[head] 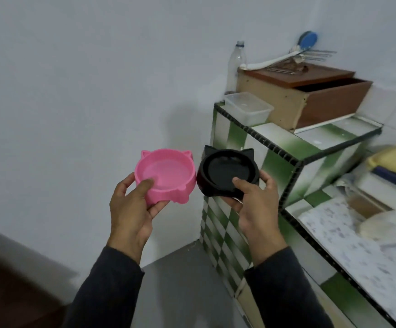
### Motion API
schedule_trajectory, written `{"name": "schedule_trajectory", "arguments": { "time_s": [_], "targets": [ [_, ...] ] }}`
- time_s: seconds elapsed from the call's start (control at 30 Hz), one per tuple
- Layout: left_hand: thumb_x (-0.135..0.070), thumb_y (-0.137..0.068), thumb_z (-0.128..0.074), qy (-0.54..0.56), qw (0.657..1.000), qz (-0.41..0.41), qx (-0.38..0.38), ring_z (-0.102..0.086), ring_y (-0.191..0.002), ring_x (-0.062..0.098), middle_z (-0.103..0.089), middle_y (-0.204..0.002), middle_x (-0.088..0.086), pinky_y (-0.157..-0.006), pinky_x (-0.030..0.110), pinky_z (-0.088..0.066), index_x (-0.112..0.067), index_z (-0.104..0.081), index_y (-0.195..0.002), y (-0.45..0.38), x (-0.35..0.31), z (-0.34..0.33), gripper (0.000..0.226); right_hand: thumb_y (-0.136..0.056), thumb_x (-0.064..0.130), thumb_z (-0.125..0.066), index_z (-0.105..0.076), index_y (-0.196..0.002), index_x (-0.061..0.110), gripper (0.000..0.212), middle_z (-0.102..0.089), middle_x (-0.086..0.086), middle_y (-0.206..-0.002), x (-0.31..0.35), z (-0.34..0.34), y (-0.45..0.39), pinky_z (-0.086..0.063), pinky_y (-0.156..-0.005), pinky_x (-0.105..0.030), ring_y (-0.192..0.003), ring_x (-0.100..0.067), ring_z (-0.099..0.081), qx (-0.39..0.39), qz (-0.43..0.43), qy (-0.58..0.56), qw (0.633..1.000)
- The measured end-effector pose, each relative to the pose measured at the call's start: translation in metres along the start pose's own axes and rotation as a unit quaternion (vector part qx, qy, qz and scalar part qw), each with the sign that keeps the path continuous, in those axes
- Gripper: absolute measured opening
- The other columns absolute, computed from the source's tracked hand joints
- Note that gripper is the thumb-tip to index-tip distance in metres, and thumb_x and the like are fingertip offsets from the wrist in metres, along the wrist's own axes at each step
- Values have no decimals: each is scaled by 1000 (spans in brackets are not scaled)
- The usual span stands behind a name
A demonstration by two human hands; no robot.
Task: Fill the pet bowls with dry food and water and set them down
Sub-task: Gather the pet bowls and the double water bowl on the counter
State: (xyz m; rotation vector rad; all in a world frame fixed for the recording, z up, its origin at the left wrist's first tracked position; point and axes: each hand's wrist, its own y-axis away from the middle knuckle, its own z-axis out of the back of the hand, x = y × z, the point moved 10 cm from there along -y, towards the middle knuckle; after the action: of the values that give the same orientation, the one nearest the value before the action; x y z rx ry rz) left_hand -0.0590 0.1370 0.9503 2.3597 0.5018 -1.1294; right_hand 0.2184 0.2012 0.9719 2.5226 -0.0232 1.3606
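My left hand (130,204) grips the pink bowl (165,175), my right hand (255,204) the black bowl (227,171). I'd keep both level, thumbs on the rims.

both forearms in dark sleeves reach forward, side by side. the left hand (130,204) grips a pink bowl (166,176), thumb over its rim; the right hand (255,207) grips a black bowl (227,174) likewise.
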Motion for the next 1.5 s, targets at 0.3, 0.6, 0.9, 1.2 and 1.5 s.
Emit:
{"name": "schedule_trajectory", "arguments": {
  "time_s": [0.3, 0.6, 0.9, 1.2, 1.5],
  "targets": [
    [-4, -88, -75, -23, 994, 58, 85, -69, -106, 36, -59, -129, 12, -72, 48, -64, -23, -59, -135, 73, 43, -53, 54, -82, -7, -73, -49, -130, 31, 65, -59, -8, -123, 59, 101, 72, -63, -68, -45, -100, -33, -70, -92, 68, -25, 993],
    [-3, -89, -73, -47, 976, 113, 179, -64, -111, 37, -55, -134, 10, -69, 45, -64, -21, -58, -134, 177, 109, -137, 50, -84, -3, -74, -47, -135, 25, 64, -60, -9, -124, 141, 226, 154, -62, -63, -38, -101, -30, -70, -185, 150, -33, 971],
    [-5, -91, -73, -71, 949, 167, 259, -68, -106, 29, -64, -125, 6, -69, 46, -63, -21, -63, -128, 329, 206, -201, 42, -86, -1, -72, -46, -134, 23, 61, -61, -7, -126, 212, 385, 268, -62, -65, -41, -105, -33, -69, -269, 206, -54, 939],
    [-8, -88, -76, -105, 914, 211, 331, -64, -113, 33, -59, -133, 9, -69, 44, -63, -21, -60, -135, 500, 302, -236, 51, -85, -4, -72, -47, -132, 23, 60, -62, -9, -125, 261, 540, 399, -62, -65, -42, -105, -34, -69, -351, 250, -75, 899],
    [-7, -90, -75, -140, 852, 275, 423, -64, -116, 33, -58, -135, 9, -69, 43, -63, -22, -58, -136, 671, 392, -259, 52, -85, -3, -72, -47, -130, 24, 58, -62, -11, -119, 287, 675, 536, -62, -63, -40, -99, -33, -72, -448, 301, -104, 836]
  ]
}}
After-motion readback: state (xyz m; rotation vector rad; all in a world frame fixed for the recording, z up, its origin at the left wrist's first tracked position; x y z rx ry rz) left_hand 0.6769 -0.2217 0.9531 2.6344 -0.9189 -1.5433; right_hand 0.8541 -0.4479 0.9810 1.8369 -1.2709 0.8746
